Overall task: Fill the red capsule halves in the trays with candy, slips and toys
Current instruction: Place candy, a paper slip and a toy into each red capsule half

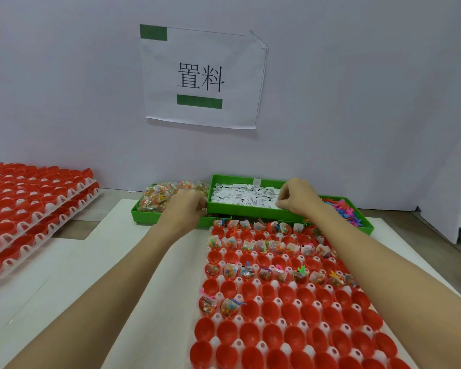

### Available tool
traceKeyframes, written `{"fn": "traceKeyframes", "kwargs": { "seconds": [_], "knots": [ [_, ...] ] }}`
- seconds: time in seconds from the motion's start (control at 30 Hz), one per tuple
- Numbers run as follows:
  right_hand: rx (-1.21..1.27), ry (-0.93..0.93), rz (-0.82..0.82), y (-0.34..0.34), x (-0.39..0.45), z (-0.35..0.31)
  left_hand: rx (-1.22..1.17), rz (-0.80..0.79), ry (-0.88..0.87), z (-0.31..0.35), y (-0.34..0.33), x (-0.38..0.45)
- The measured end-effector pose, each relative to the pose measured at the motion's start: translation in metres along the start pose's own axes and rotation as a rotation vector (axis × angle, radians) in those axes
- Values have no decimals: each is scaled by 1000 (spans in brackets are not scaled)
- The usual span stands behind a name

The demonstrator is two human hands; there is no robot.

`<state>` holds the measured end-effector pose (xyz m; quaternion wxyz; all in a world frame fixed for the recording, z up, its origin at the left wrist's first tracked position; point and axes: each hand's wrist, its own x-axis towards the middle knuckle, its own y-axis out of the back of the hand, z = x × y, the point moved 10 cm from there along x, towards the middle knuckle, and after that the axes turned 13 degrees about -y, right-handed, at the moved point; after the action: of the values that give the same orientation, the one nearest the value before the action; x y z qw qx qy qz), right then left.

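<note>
Red capsule halves (298,320) in tray (281,302) — few filled

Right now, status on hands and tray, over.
Left hand curled in the candy bin. Right hand pinching at slips, grip unclear. Tray part filled, near rows empty. Nothing in the way.

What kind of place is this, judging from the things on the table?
Probably a small packing or assembly workstation. Trays of red capsule halves are stacked in bulk, green bins hold paper slips and candy packets, and a printed sign is taped to the partition.
</note>
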<state>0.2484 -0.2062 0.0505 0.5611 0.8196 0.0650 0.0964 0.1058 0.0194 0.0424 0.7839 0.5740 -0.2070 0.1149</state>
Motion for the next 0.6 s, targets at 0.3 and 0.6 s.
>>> {"fn": "traceKeyframes", "kwargs": {
  "seconds": [0.3,0.6],
  "knots": [
    [-24,26,16,-5,-1,3,105,82,51,-1,9,-12],
    [18,43,103,-2,-8,6,-10,216,9,-2,14,-18]
  ]
}}
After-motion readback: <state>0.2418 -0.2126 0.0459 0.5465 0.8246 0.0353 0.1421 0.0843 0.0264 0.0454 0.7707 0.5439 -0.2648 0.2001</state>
